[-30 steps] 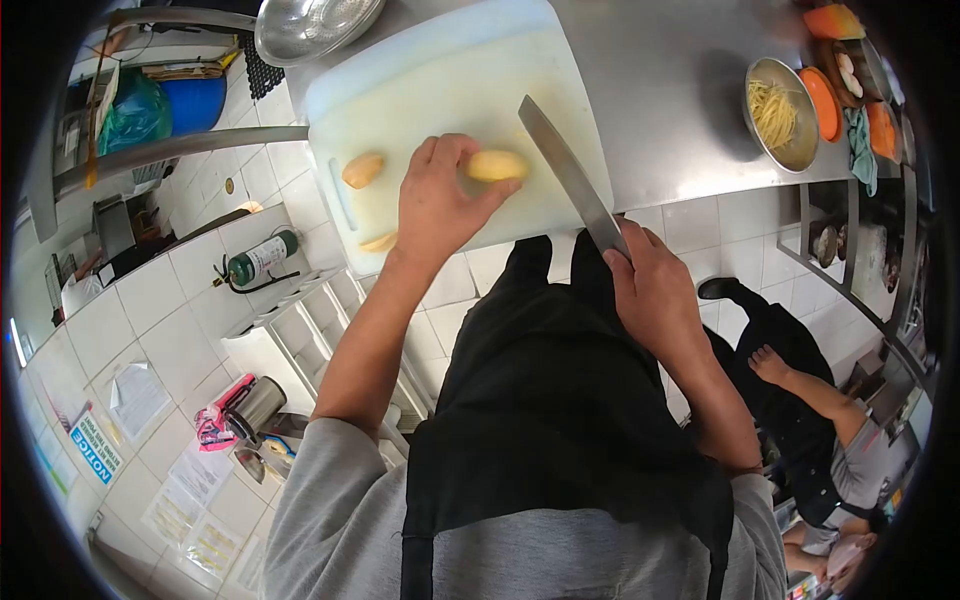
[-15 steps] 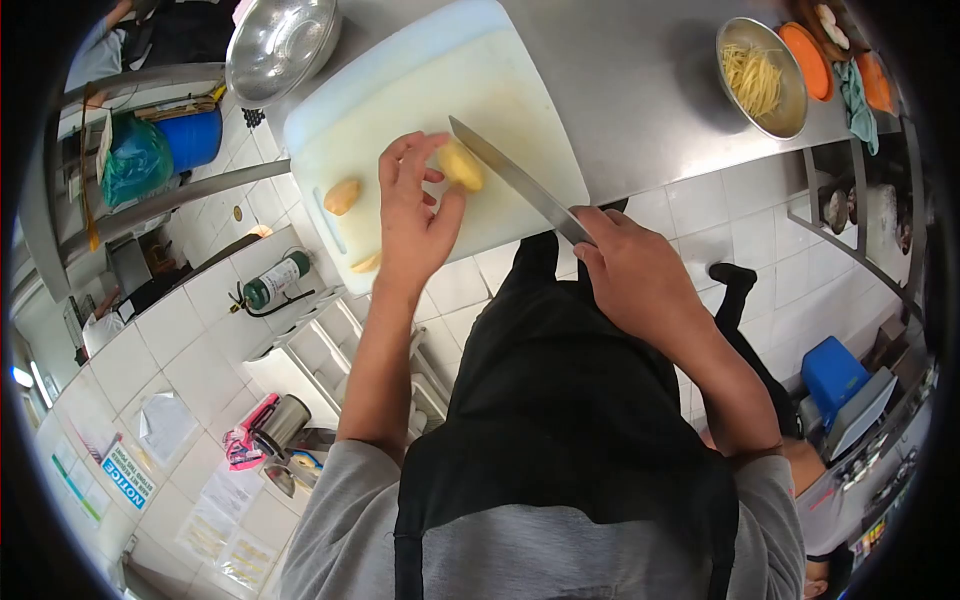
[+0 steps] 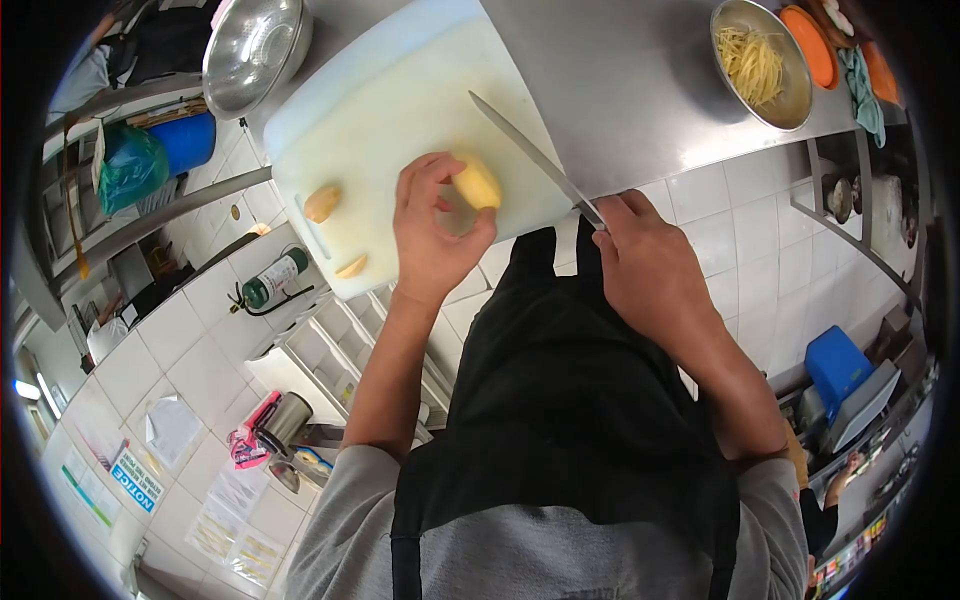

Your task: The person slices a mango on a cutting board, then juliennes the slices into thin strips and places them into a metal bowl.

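Observation:
My left hand (image 3: 437,225) grips a peeled yellow potato (image 3: 477,182) between thumb and fingers over the white cutting board (image 3: 400,110). My right hand (image 3: 645,255) is closed round the handle of a kitchen knife (image 3: 535,152). The blade points up and to the left, over the board's right side and apart from the potato. Left of my left hand lie another potato piece (image 3: 322,204), browner on top, and a thin potato slice (image 3: 351,267) near the board's corner. The knife's handle is hidden in my fist.
A metal bowl of potato strips (image 3: 750,65) stands on the steel counter (image 3: 610,90) at the right, beside an orange lid (image 3: 810,47) and a green cloth (image 3: 860,95). A perforated metal bowl (image 3: 255,55) is left of the board.
My left hand has shifted right and slightly down with the potato, which now stands more upright. The knife blade has moved right, away from the potato. A person at right has shifted.

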Available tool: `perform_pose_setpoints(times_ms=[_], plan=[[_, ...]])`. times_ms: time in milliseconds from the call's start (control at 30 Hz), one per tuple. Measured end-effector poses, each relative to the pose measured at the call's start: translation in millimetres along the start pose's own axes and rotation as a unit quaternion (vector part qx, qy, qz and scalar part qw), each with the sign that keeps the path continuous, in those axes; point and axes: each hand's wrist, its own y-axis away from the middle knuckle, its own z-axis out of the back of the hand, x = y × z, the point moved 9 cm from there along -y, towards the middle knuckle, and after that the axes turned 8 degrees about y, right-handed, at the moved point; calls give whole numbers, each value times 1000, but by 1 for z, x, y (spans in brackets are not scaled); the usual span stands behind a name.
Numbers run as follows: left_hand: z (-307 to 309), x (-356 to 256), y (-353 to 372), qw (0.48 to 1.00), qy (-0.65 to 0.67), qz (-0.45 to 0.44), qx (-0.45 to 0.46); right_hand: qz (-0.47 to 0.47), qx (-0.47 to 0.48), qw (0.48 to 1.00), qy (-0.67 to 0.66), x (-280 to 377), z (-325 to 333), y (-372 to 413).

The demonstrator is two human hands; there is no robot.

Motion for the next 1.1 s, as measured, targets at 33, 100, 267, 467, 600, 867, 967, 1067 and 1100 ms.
perform_pose_setpoints(times_ms=[33, 100, 267, 467, 600, 867, 967, 1067, 1100], plan=[[3, -2, 2, 1000, -17, -15, 4, 0, 4, 1000, 1, 0, 0, 0], [17, -1, 5, 998, -54, -43, 13, -2, 13, 1000, -1, 1, 0, 1], [10, 14, 0, 998, -30, -16, 52, -5, 35, 999, 1, 3, -6, 3], [-6, -9, -17, 998, -36, 44, 25, -9, 34, 999, 27, 6, -1, 1], [-2, -2, -15, 1000, -10, 3, 15, 3, 27, 999, 30, 7, 0, 2], [-7, -3, -15, 999, -8, -37, 12, -1, 53, 996, 70, 11, -10, 2], [-6, -2, -15, 998, 3, -63, 15, 4, 62, 996, 67, 10, -10, 1], [-8, 4, -13, 997, 18, -76, 9, 11, 57, 994, 89, 11, -10, 1], [-10, 4, -13, 996, 21, -82, 6, 14, 56, 994, 89, 11, -10, 1]])
